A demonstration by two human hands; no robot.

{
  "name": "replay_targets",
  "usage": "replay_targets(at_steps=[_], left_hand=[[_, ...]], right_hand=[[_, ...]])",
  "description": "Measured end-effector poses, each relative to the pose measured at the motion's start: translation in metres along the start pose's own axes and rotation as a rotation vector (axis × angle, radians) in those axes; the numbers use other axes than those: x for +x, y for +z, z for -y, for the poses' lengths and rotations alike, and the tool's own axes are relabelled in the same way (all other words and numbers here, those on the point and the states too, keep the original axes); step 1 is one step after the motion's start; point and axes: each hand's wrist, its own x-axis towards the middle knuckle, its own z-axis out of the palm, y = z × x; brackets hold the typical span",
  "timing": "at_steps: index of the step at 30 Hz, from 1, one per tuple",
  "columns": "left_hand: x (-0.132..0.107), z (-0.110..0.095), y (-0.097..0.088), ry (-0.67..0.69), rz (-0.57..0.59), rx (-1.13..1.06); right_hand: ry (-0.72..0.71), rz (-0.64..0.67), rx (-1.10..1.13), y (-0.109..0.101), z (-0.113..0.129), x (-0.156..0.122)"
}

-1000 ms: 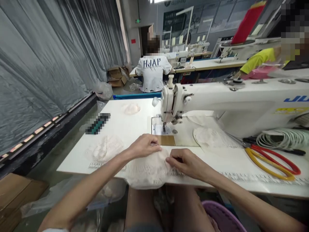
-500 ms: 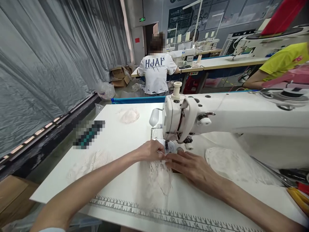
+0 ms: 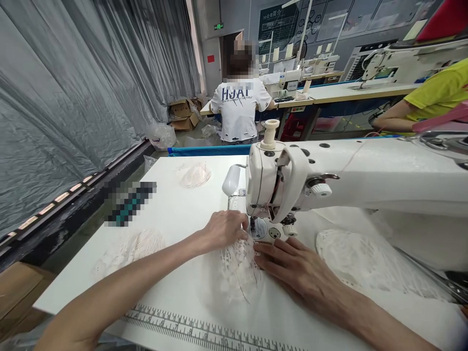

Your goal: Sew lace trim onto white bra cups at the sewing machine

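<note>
A white lace piece (image 3: 237, 270) lies on the white table (image 3: 175, 214) in front of the sewing machine (image 3: 329, 180). My left hand (image 3: 224, 229) rests curled on the lace's upper left edge, fingertips pinching it right by the needle and presser foot (image 3: 252, 225). On the lace's right side, my right hand (image 3: 292, 268) lies flat with fingers stretched out, pressing the fabric to the table. The far edge of the lace sits under the machine head.
More lace pieces lie at the left (image 3: 127, 246), at the back (image 3: 195, 174) and at the right under the machine arm (image 3: 361, 261). A printed ruler (image 3: 204, 331) runs along the table's front edge. Other people work behind, one in a white shirt (image 3: 239, 105), one in yellow (image 3: 435, 95).
Both hands slid the lace from the table's front edge up to the needle. The view has moved closer to the machine head.
</note>
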Motion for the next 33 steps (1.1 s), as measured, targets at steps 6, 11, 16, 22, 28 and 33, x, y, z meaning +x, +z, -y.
replay_targets(at_steps=[6,11,16,22,28,33], left_hand=[[-0.029,-0.015,0.016,0.104,-0.329,0.246],[-0.052,-0.029,0.029,0.166,-0.237,0.223],[-0.039,-0.014,0.02,0.205,-0.186,0.246],[-0.019,-0.001,0.008,0.277,-0.092,0.22],[-0.015,0.004,0.008,0.298,-0.082,0.219],[-0.017,0.004,0.011,0.313,-0.116,0.215]], right_hand=[[0.042,-0.03,0.041,-0.003,0.007,0.001],[0.062,-0.035,0.052,0.0,0.01,-0.001],[0.1,-0.043,0.034,0.005,0.012,0.002],[0.111,-0.052,-0.014,0.013,0.012,0.003],[0.125,-0.06,-0.023,0.015,0.012,0.003],[0.14,-0.087,-0.038,0.015,0.013,0.003]])
